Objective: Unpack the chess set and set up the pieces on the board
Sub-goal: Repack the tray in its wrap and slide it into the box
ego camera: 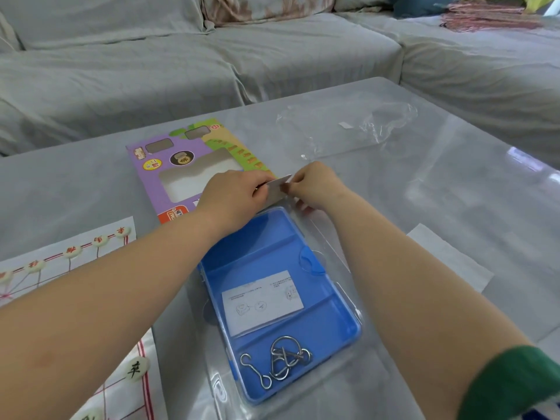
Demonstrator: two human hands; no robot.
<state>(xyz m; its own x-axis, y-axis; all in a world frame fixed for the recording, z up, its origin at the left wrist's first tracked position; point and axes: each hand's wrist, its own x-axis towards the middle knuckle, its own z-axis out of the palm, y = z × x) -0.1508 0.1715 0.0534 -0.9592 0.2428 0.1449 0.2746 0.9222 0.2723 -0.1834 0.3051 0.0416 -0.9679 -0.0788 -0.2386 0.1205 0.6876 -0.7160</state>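
Observation:
A white paper chess board [54, 268] with red lines lies at the left edge of the table. Several pale round pieces [100, 241] stand in a row along its far edge, and another piece [137, 368] sits nearer me. In front of me lies a blue plastic case [272, 237] inside a clear bag, holding a leaflet [262, 301] and metal ring puzzles [278, 365]. My left hand [236, 192] and my right hand [312, 183] both pinch the bag's white flap [277, 189] at the case's far end.
A purple cardboard box [169, 165] with a cut-out window lies flat behind the case. An empty clear plastic bag [348, 125] sits farther back. A white paper sheet [448, 259] lies at the right. A grey sofa [181, 65] borders the table's far side.

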